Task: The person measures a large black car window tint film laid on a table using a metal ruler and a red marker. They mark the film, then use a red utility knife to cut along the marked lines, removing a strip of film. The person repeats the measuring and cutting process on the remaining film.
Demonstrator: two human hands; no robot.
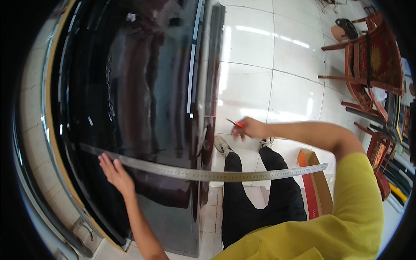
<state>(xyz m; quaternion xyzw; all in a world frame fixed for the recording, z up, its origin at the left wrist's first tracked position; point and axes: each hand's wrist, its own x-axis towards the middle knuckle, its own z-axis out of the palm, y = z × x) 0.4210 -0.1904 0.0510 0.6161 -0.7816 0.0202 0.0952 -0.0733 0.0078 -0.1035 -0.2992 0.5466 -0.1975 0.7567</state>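
Observation:
A long metal ruler (pixel 203 174) lies across a glossy black sheet-like surface (pixel 130 86). Its right part sticks out past the surface's edge, over my legs. My left hand (pixel 116 173) rests flat on the black surface, fingers stretched and fingertips at the ruler's lower edge near its far left end. Off the surface, over the tiled floor, my right hand (pixel 251 128) grips a slim red tool (pixel 238 125) with a thin, dark pointed tip; its exact kind is too small to tell. That tip points left, toward the black surface.
An open long cardboard box (pixel 318 186), red and orange outside, stands right of my legs. Carved wooden chairs (pixel 375 60) with patterned red upholstery stand at the far right. Dark rounded tubes or rolls (pixel 34 190) run along the left, beyond a wooden edge (pixel 51 108).

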